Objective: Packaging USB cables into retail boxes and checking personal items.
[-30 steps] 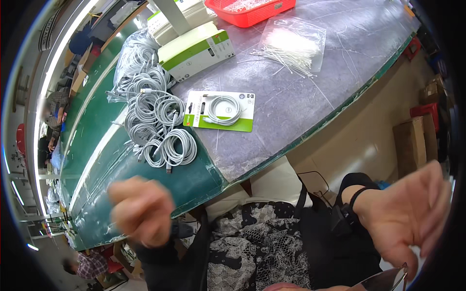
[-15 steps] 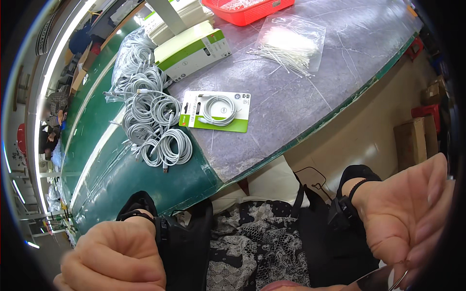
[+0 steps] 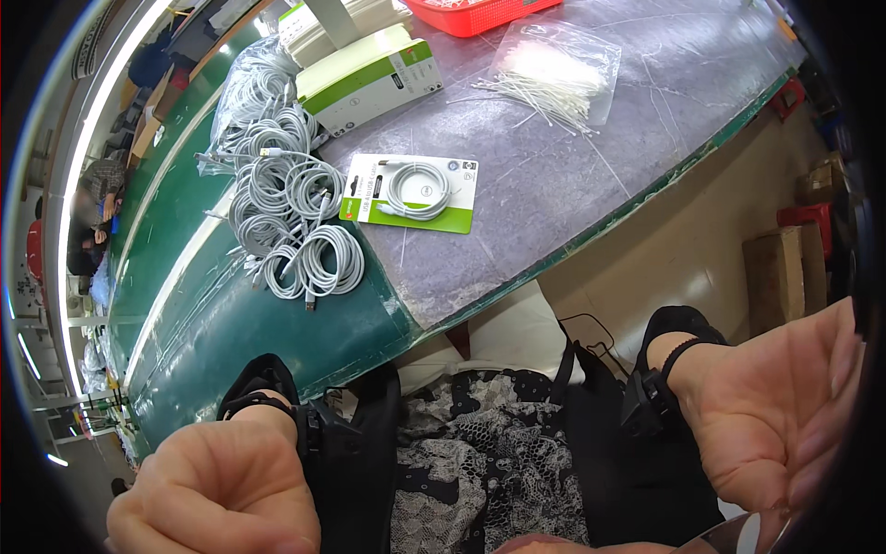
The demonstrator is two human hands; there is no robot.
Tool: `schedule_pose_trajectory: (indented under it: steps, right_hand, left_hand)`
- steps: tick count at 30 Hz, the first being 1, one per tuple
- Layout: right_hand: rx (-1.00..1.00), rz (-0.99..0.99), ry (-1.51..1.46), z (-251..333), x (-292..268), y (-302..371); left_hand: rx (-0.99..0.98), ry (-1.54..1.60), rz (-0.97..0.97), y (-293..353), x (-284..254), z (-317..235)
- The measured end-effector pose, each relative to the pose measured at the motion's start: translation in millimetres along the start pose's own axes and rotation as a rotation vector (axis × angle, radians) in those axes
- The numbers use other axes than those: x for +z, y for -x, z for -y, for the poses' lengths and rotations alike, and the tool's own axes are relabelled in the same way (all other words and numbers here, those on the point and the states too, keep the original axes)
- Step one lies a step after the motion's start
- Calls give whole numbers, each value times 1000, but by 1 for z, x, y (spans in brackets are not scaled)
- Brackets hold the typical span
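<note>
My left hand point(image 3: 217, 489) is raised near the lower left with its fingers curled closed; anything inside them is hidden. At the lower right, my right hand point(image 3: 766, 420) shows its palm, its fingers stretched toward the dark rim of the picture and partly cut off. Part of a clear eyeglass lens point(image 3: 729, 535) appears just below it. Neither hand touches the table. On the table beyond lies a white and green blister card point(image 3: 461, 208) with a coiled grey-white USB cable point(image 3: 426, 191). Left of it is a pile of coiled grey cables point(image 3: 323, 263), some in a clear plastic bag point(image 3: 249, 88).
A carton of stacked cards point(image 3: 374, 88) stands behind the cables. A clear bag of thin white ties point(image 3: 558, 78) lies right of it, near a red basket point(image 3: 489, 17). Cardboard boxes point(image 3: 780, 277) stand on the floor at right. A person point(image 3: 97, 212) sits far left.
The table and its things sit slightly higher in the picture. Less of the lens by my right hand shows. Both hands keep nearly the same pose.
</note>
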State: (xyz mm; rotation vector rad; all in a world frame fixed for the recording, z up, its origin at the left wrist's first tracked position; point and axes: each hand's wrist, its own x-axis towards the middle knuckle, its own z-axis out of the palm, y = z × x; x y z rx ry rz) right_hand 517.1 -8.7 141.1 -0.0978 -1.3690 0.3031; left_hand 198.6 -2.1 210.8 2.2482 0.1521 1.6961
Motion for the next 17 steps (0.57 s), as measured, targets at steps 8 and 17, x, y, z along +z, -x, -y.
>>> schedule_pose_trajectory:
  steps: [8,17]
  right_hand:
    - [109,185,136,-17,-2,-7]
    - [977,489,450,-204,88,74]
  left_hand:
    - [-7,66,-34,18,-19,-7]
    - [-805,-322,112,117,-47,45]
